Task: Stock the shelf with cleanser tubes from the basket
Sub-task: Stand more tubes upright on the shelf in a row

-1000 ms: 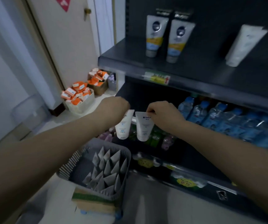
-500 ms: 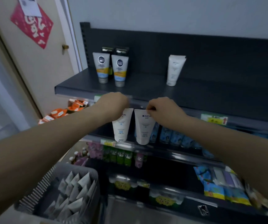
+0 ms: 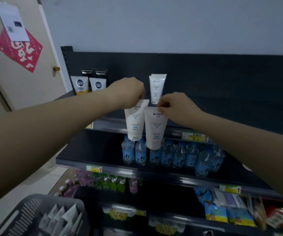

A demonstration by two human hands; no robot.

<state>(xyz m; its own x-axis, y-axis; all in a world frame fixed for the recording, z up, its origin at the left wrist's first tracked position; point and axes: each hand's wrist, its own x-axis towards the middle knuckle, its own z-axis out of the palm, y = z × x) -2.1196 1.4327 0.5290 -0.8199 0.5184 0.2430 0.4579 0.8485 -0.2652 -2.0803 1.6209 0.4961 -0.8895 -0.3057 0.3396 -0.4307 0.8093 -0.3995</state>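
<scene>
My left hand [image 3: 128,91] pinches the crimped top of a white cleanser tube [image 3: 134,124] that hangs cap down. Beside it, my right hand [image 3: 176,106] grips a second white cleanser tube [image 3: 155,130] the same way. Both tubes hang in front of the edge of the dark top shelf [image 3: 222,114]. One matching white tube [image 3: 157,88] stands on that shelf just behind my hands. The grey basket [image 3: 26,212] at the bottom left holds several more white tubes [image 3: 64,220].
Two Nivea Men tubes [image 3: 88,85] with black boxes behind them stand at the top shelf's left end. Blue-labelled bottles [image 3: 173,155] line the shelf below, with green and pink bottles and packets lower down. A door [image 3: 18,65] is at the left.
Both hands have risen with their tubes from basket height up to the top shelf's front edge. The view has tilted upward, so the basket now sits in the bottom corner.
</scene>
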